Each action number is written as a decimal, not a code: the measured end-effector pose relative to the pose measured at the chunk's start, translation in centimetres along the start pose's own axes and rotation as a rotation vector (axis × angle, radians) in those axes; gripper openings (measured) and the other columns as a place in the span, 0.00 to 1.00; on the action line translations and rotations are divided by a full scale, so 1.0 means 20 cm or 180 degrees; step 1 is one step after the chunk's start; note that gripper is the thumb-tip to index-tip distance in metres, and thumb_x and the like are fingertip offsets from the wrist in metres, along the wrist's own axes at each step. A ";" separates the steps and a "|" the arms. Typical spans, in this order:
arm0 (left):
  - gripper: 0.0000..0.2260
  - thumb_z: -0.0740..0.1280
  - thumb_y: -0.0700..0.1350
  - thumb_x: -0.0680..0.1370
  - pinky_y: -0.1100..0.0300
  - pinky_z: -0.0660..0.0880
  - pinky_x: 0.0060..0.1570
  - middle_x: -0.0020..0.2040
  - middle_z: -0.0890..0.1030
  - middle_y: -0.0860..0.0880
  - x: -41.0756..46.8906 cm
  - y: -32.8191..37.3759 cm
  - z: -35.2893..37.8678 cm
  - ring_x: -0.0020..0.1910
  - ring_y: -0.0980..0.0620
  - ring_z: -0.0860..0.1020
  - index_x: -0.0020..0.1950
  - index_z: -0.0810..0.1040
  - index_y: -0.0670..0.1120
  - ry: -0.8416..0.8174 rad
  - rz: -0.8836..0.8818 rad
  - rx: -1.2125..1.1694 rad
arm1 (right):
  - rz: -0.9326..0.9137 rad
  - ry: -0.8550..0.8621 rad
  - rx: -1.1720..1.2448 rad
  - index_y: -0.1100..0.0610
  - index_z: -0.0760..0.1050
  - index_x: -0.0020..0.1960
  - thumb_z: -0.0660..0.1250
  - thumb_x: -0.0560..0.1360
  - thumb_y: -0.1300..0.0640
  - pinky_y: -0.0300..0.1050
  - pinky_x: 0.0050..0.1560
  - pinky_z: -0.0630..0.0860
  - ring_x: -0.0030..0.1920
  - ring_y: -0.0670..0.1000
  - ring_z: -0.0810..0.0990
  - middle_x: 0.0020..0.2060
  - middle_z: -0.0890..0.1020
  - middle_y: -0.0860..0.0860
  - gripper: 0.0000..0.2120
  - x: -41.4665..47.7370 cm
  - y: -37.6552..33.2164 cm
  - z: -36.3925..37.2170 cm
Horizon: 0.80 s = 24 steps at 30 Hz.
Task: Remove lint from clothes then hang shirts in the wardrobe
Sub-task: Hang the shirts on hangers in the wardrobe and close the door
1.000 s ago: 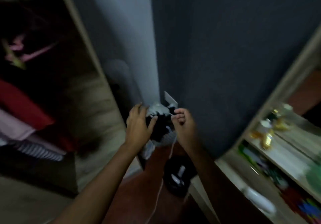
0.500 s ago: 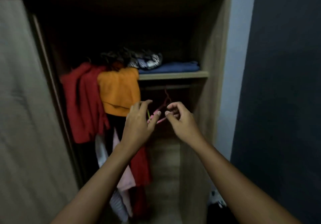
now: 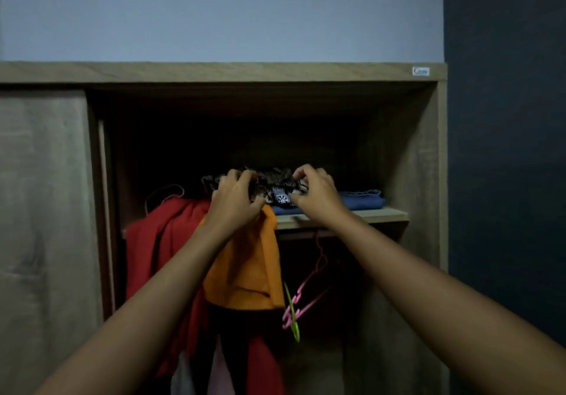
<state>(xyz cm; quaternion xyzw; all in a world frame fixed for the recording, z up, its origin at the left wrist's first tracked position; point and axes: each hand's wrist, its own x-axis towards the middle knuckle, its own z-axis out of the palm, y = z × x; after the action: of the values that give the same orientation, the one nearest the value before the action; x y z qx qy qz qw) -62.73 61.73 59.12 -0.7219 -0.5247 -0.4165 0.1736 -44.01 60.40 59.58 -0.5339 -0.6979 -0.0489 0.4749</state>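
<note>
Shirts: a patterned bundle [image 3: 275, 184] on the shelf [image 3: 382, 215] is clamped by left hand [image 3: 234, 203] and right hand [image 3: 315, 194]; hangers [image 3: 295, 305] at 6 o'clock hang bare, so hanging seems undone.

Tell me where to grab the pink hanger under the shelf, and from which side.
Take the pink hanger by its bare sloping arm, reaching in from the front right. It hangs tilted from the rod with nothing on it, the orange garment crowds its left side, and a green hanger overlaps its lower end.
</note>
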 end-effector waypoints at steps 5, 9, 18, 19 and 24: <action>0.23 0.67 0.48 0.77 0.42 0.70 0.66 0.68 0.72 0.41 0.25 -0.06 0.08 0.67 0.39 0.70 0.70 0.69 0.47 -0.0588 -0.0476 0.0698 | 0.0636 -0.0339 -0.0206 0.55 0.69 0.68 0.64 0.77 0.45 0.49 0.58 0.76 0.59 0.56 0.76 0.62 0.76 0.56 0.24 0.32 0.03 0.00; 0.19 0.64 0.51 0.80 0.47 0.73 0.65 0.66 0.75 0.41 0.37 -0.09 0.13 0.64 0.41 0.75 0.68 0.72 0.45 -0.1161 -0.0806 0.1032 | 0.0814 -0.1141 -0.0480 0.56 0.66 0.73 0.55 0.81 0.43 0.48 0.61 0.71 0.60 0.54 0.74 0.67 0.73 0.57 0.26 0.49 0.02 0.10; 0.18 0.60 0.49 0.83 0.52 0.73 0.66 0.69 0.73 0.44 0.62 -0.11 0.21 0.65 0.45 0.75 0.72 0.70 0.47 -0.1162 -0.1109 0.0449 | 0.0357 -0.1397 -0.0419 0.62 0.66 0.72 0.53 0.84 0.57 0.48 0.65 0.69 0.63 0.57 0.73 0.68 0.71 0.61 0.18 0.61 0.05 0.17; 0.19 0.60 0.49 0.82 0.51 0.72 0.67 0.70 0.72 0.44 0.67 -0.12 0.24 0.65 0.45 0.74 0.73 0.69 0.48 -0.1105 -0.1045 0.0341 | 0.0357 -0.1244 -0.0221 0.62 0.66 0.72 0.53 0.84 0.57 0.49 0.66 0.69 0.64 0.58 0.73 0.68 0.71 0.61 0.18 0.62 0.05 0.16; 0.20 0.57 0.47 0.84 0.51 0.70 0.68 0.72 0.70 0.42 0.75 0.13 0.15 0.70 0.41 0.70 0.74 0.67 0.42 -0.0759 -0.0539 0.0194 | 0.0552 -0.0338 0.1199 0.62 0.63 0.74 0.55 0.83 0.58 0.47 0.63 0.69 0.69 0.60 0.69 0.71 0.68 0.61 0.20 0.71 0.06 0.00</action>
<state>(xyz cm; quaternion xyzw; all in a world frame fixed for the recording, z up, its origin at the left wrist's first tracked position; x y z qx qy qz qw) -57.68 72.02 69.68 -0.7138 -0.6129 -0.3249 0.0961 -42.72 70.87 69.11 -0.4956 -0.6702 0.1515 0.5313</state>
